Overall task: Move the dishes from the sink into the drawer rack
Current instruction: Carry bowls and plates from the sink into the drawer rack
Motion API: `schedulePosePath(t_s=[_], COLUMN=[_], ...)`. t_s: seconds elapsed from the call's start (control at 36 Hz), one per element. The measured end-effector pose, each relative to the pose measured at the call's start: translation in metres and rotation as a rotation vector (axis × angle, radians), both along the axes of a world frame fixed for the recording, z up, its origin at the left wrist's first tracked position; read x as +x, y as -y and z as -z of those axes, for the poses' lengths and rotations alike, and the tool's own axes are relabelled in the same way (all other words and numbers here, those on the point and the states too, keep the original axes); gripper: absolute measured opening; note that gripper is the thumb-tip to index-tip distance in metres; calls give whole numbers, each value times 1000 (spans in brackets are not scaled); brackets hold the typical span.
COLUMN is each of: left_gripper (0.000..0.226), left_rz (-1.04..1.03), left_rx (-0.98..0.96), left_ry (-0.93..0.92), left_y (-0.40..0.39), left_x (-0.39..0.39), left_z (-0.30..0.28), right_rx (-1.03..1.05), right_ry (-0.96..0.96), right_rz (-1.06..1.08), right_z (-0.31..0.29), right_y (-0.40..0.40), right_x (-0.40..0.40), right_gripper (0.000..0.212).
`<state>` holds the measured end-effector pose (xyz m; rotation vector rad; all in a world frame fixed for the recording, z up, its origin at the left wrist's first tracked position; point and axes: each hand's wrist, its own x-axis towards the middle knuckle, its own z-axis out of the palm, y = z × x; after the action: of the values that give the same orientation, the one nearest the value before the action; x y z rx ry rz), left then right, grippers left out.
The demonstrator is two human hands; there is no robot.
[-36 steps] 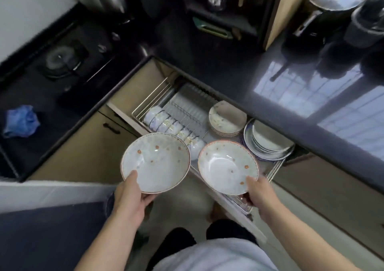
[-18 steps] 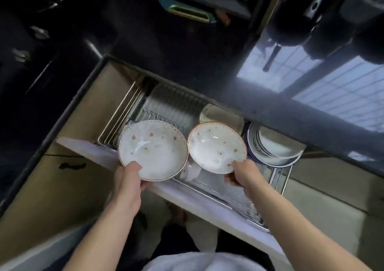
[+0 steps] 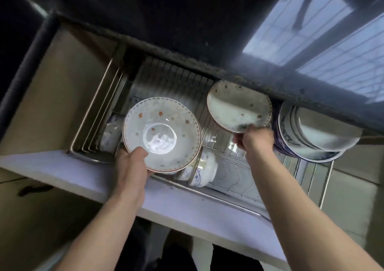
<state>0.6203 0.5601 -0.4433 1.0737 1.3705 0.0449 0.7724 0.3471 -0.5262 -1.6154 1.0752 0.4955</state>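
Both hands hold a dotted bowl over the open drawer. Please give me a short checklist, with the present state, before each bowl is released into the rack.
1. Left hand grips the left bowl with thumb over its rim: ok.
2. Right hand holds the right bowl at its near edge: ok.
3. Right bowl lies over the stack of matching bowls: ok; whether it is seated, cannot tell.
4. Free wire rack between the stack and the small cups: ok.
5. Left bowl has a free place below it: not ok, the cups lie under it.
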Motion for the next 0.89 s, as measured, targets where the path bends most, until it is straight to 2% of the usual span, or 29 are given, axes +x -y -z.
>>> schedulePosePath(t_s=[0.22,0.31,0.58,0.69,0.83,0.89], left_gripper=[52,53,50,52,45,38], left_rz=[-33,-51,-5,63,149,171], left_rx=[-30,-37,-11,-1,36,43], left_ry=[23,34,51,54,28,30], left_y=[-4,-5,0,2,2,3], left_x=[-2,-2,-1,-2,-6,-6], left_z=[6,4,-1,0,-2,-3], right_rx=[-114,-157,-393,-441,-370,-266], right_ry=[-34,-41,-104,-146,-71,-36], right_rz=[-65,-84,-367,-434,-399,-450], right_z=[-1,2,3,17,-37,-51], right_y=[-3,1,6,17,2,-2], right_x=[5,3,-4,-2,-26,-45], right_gripper=[18,27,54,76,56,53])
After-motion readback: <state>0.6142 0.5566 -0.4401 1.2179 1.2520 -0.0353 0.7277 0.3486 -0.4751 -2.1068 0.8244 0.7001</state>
